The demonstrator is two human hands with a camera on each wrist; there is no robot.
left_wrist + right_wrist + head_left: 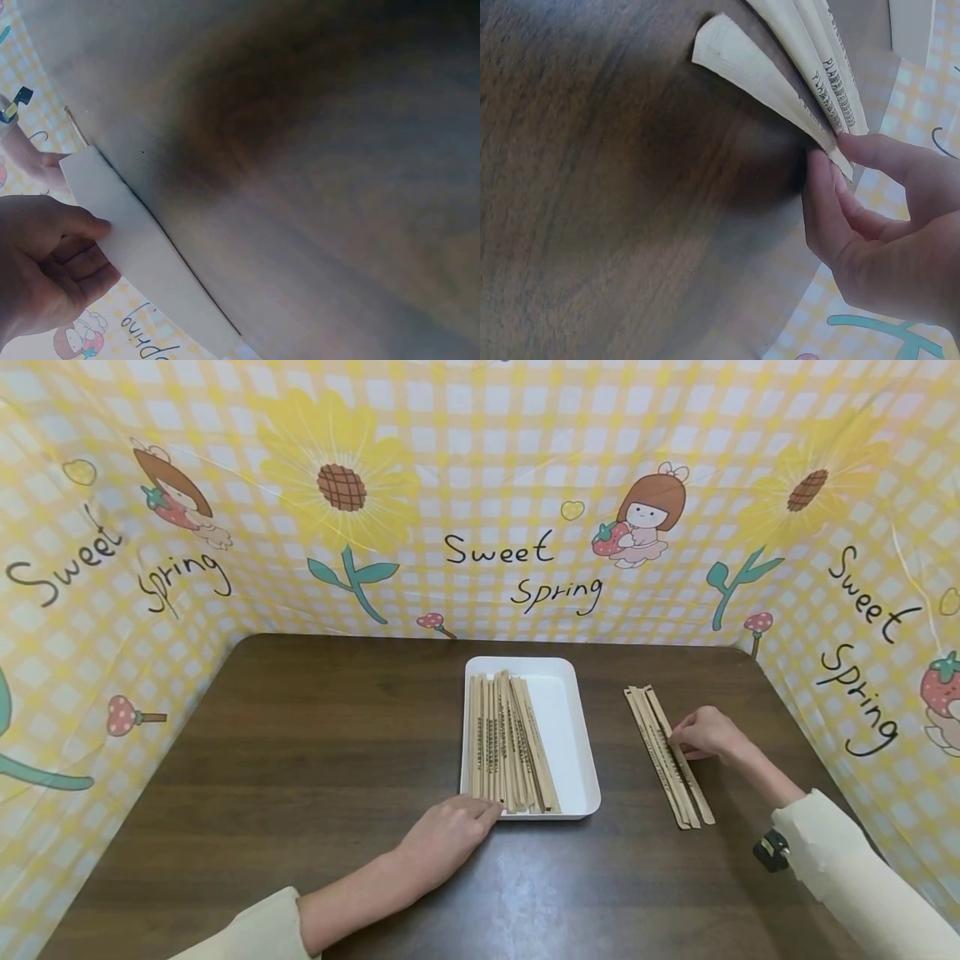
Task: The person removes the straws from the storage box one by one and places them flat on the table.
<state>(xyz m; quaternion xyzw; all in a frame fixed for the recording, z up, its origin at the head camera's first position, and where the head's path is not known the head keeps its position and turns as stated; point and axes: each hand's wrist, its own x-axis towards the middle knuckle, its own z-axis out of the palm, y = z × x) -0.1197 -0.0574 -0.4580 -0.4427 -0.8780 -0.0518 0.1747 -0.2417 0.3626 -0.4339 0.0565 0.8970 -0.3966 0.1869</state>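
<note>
A white tray [568,735] holds many slim paper-wrapped sticks [498,743], lying lengthwise toward its left side. My left hand [450,835] is at the tray's near left corner; in the left wrist view that hand [52,262] holds the tray's wall [142,247] between thumb and curled fingers. Right of the tray, several more wrapped sticks [663,760] lie on the table. My right hand [705,735] is at their right edge, and in the right wrist view the hand [892,217] pinches one wrapped stick [757,75] with thumb and fingertips, beside the others [802,52].
The brown wooden table [337,735] carries the tray and the loose sticks. A yellow checked cloth [480,468] with printed flowers and words stands around its back and sides. A small dark object [771,850] is at the right wrist.
</note>
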